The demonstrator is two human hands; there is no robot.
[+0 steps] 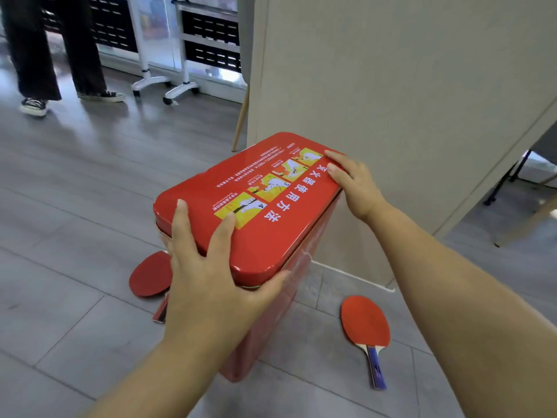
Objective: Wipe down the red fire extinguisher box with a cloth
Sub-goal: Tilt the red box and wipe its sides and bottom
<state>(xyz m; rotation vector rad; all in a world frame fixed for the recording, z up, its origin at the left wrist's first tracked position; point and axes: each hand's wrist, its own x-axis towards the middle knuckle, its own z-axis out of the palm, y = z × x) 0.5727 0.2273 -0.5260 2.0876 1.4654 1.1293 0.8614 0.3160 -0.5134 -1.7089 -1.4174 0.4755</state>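
Note:
The red fire extinguisher box (265,312) stands upright on the floor beside a beige wall. Its red lid (241,188) carries white writing and yellow picture panels. My left hand (211,267) grips the lid's near corner, fingers spread over the top and thumb under the rim. My right hand (352,182) holds the far right edge of the lid, fingers lying on top. No cloth is in view.
Two red table tennis paddles lie on the grey tiled floor, one (150,277) left of the box, one (366,330) to its right. A person's legs (51,49) stand at the far left. Wheeled white stands (168,82) are behind. The beige wall (391,86) is close right.

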